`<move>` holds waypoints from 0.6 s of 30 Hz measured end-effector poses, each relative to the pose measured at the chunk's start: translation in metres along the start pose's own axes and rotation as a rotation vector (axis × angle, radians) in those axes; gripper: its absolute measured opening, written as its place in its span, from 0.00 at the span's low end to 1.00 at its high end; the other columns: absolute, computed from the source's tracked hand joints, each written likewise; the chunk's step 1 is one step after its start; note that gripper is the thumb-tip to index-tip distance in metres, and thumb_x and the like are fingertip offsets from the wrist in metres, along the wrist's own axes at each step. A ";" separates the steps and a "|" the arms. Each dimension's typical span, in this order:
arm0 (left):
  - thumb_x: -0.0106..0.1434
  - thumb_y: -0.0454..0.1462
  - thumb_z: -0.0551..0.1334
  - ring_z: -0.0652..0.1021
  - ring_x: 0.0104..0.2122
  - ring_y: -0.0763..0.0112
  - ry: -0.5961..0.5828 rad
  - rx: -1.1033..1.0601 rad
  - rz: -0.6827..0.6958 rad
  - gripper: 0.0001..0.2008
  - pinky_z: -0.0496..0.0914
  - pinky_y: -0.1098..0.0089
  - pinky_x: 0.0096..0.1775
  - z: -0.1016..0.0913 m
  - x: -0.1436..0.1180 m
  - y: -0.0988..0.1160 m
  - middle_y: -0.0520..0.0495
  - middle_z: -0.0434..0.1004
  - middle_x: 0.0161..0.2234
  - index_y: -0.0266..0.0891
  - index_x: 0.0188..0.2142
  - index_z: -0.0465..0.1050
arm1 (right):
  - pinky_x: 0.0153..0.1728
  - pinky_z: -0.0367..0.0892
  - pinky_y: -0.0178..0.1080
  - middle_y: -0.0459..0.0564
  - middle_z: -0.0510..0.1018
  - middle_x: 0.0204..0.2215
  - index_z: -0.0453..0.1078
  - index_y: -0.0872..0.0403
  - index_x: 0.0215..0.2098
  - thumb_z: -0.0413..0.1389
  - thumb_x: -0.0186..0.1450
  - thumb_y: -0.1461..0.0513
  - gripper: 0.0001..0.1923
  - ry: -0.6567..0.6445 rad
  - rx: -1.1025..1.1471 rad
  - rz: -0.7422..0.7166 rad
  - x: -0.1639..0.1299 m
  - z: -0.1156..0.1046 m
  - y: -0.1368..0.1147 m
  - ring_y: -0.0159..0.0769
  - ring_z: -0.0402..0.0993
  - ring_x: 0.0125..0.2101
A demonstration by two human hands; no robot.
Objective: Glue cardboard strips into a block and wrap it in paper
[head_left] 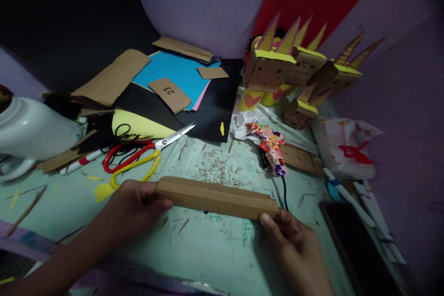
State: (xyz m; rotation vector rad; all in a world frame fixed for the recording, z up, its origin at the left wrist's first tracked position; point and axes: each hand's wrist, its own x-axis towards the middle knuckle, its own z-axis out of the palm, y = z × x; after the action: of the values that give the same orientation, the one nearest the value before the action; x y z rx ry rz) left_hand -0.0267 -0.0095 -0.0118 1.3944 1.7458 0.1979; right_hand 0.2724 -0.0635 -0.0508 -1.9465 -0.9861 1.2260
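A long folded strip of brown cardboard lies across the pale green table, held at both ends. My left hand grips its left end with the thumb on top. My right hand pinches its right end. Just behind the strip lie scissors with red and yellow handles, blades pointing right.
Blue, black and yellow paper sheets and cardboard pieces are piled at the back left. Spiked cardboard boxes stand at the back right. A patterned glue gun, a white jug, a plastic bag and a dark phone surround the work area.
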 end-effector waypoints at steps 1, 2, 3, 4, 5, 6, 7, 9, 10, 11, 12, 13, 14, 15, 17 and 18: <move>0.47 0.49 0.54 0.60 0.18 0.73 0.003 0.040 -0.019 0.15 0.52 0.72 0.21 0.001 0.000 0.001 0.56 0.55 0.15 0.42 0.15 0.59 | 0.28 0.66 0.34 0.46 0.75 0.23 0.71 0.55 0.30 0.61 0.54 0.47 0.20 -0.005 -0.010 -0.004 0.000 0.000 -0.001 0.38 0.72 0.28; 0.47 0.50 0.53 0.62 0.19 0.71 0.007 0.081 -0.038 0.15 0.54 0.71 0.22 0.001 0.001 0.002 0.55 0.57 0.16 0.42 0.16 0.61 | 0.28 0.66 0.34 0.46 0.75 0.23 0.71 0.55 0.29 0.60 0.54 0.47 0.19 -0.011 -0.024 -0.011 0.000 0.000 -0.002 0.38 0.72 0.28; 0.47 0.50 0.52 0.64 0.19 0.70 0.011 0.121 -0.053 0.15 0.55 0.71 0.22 0.002 0.002 0.003 0.55 0.58 0.16 0.42 0.17 0.62 | 0.27 0.65 0.34 0.46 0.74 0.22 0.69 0.55 0.28 0.60 0.54 0.47 0.19 -0.005 -0.040 -0.021 0.000 0.001 -0.004 0.37 0.71 0.27; 0.48 0.51 0.51 0.65 0.19 0.69 0.012 0.155 -0.059 0.16 0.55 0.70 0.23 0.001 0.003 0.004 0.54 0.59 0.16 0.42 0.17 0.62 | 0.25 0.64 0.34 0.44 0.72 0.20 0.68 0.54 0.26 0.60 0.54 0.48 0.18 0.015 -0.051 -0.036 0.000 0.003 -0.007 0.36 0.70 0.25; 0.48 0.51 0.51 0.65 0.19 0.68 0.009 0.176 -0.056 0.16 0.56 0.70 0.23 0.001 0.005 0.004 0.54 0.60 0.16 0.42 0.17 0.62 | 0.24 0.62 0.33 0.42 0.69 0.19 0.65 0.53 0.23 0.60 0.54 0.49 0.17 0.048 -0.057 -0.053 -0.001 0.005 -0.009 0.34 0.68 0.24; 0.48 0.51 0.51 0.65 0.19 0.68 0.003 0.180 -0.044 0.16 0.56 0.70 0.24 0.001 0.006 0.004 0.54 0.60 0.15 0.43 0.18 0.62 | 0.23 0.60 0.33 0.41 0.66 0.17 0.63 0.52 0.22 0.60 0.54 0.49 0.17 0.084 -0.052 -0.071 -0.002 0.008 -0.012 0.32 0.65 0.22; 0.48 0.51 0.52 0.65 0.19 0.68 0.001 0.181 -0.027 0.16 0.56 0.69 0.24 0.001 0.006 0.003 0.54 0.59 0.15 0.43 0.17 0.61 | 0.22 0.59 0.33 0.40 0.65 0.17 0.61 0.52 0.21 0.59 0.55 0.49 0.18 0.115 -0.037 -0.085 -0.003 0.011 -0.014 0.31 0.63 0.21; 0.49 0.50 0.53 0.65 0.19 0.68 0.019 0.167 -0.006 0.15 0.56 0.69 0.24 0.000 0.006 0.000 0.54 0.59 0.15 0.43 0.16 0.60 | 0.24 0.59 0.33 0.40 0.65 0.17 0.60 0.52 0.20 0.59 0.55 0.49 0.19 0.159 0.003 -0.108 -0.006 0.014 -0.017 0.31 0.63 0.21; 0.49 0.49 0.54 0.65 0.19 0.69 0.029 0.145 -0.003 0.15 0.56 0.70 0.24 0.000 0.005 -0.002 0.54 0.59 0.15 0.42 0.16 0.60 | 0.24 0.60 0.34 0.41 0.66 0.18 0.61 0.52 0.20 0.60 0.55 0.48 0.19 0.157 0.024 -0.112 -0.007 0.014 -0.017 0.31 0.63 0.22; 0.49 0.49 0.55 0.64 0.19 0.69 0.029 0.110 -0.011 0.15 0.55 0.70 0.24 0.000 0.004 -0.004 0.54 0.59 0.15 0.42 0.16 0.60 | 0.24 0.60 0.34 0.42 0.68 0.18 0.63 0.53 0.21 0.60 0.55 0.48 0.18 0.129 0.042 -0.105 -0.008 0.013 -0.017 0.31 0.63 0.22; 0.48 0.49 0.56 0.63 0.18 0.70 0.016 0.054 -0.024 0.16 0.54 0.71 0.23 0.000 0.004 -0.005 0.55 0.57 0.15 0.42 0.15 0.60 | 0.22 0.59 0.33 0.43 0.68 0.19 0.66 0.54 0.23 0.61 0.55 0.49 0.18 0.081 0.059 -0.091 -0.007 0.012 -0.017 0.30 0.62 0.20; 0.47 0.49 0.58 0.61 0.18 0.72 -0.002 -0.013 -0.036 0.16 0.53 0.72 0.22 0.000 0.003 -0.005 0.56 0.56 0.15 0.41 0.15 0.61 | 0.19 0.57 0.33 0.42 0.68 0.18 0.68 0.55 0.25 0.61 0.55 0.49 0.18 0.023 0.073 -0.074 -0.006 0.009 -0.017 0.29 0.59 0.18; 0.47 0.49 0.59 0.60 0.18 0.73 -0.023 -0.079 -0.043 0.16 0.52 0.73 0.22 0.000 0.003 -0.004 0.57 0.55 0.15 0.41 0.16 0.62 | 0.17 0.54 0.32 0.41 0.66 0.17 0.71 0.56 0.28 0.61 0.55 0.49 0.17 -0.036 0.086 -0.059 -0.006 0.007 -0.017 0.28 0.57 0.17; 0.47 0.49 0.60 0.58 0.18 0.75 -0.036 -0.133 -0.040 0.16 0.50 0.74 0.22 0.000 0.004 -0.003 0.57 0.55 0.15 0.40 0.16 0.64 | 0.15 0.52 0.31 0.40 0.64 0.15 0.72 0.57 0.31 0.62 0.55 0.50 0.18 -0.079 0.103 -0.052 -0.005 0.005 -0.017 0.27 0.54 0.15; 0.48 0.47 0.61 0.57 0.18 0.76 -0.028 -0.198 -0.006 0.14 0.50 0.75 0.22 -0.001 0.005 -0.002 0.58 0.55 0.15 0.38 0.18 0.68 | 0.15 0.52 0.31 0.38 0.60 0.14 0.74 0.57 0.35 0.63 0.54 0.51 0.19 -0.078 0.144 -0.074 -0.005 0.004 -0.018 0.27 0.53 0.15; 0.49 0.46 0.62 0.57 0.18 0.76 -0.012 -0.214 0.028 0.14 0.50 0.75 0.23 -0.001 0.005 -0.002 0.58 0.56 0.15 0.38 0.19 0.69 | 0.16 0.53 0.30 0.37 0.60 0.14 0.73 0.57 0.36 0.63 0.53 0.52 0.19 -0.046 0.175 -0.091 -0.006 0.005 -0.018 0.27 0.54 0.16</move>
State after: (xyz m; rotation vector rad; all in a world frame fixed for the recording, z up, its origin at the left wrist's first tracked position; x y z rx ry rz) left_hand -0.0288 -0.0055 -0.0155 1.2616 1.6442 0.3797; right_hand 0.2614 -0.0581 -0.0354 -1.7272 -0.9461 1.2658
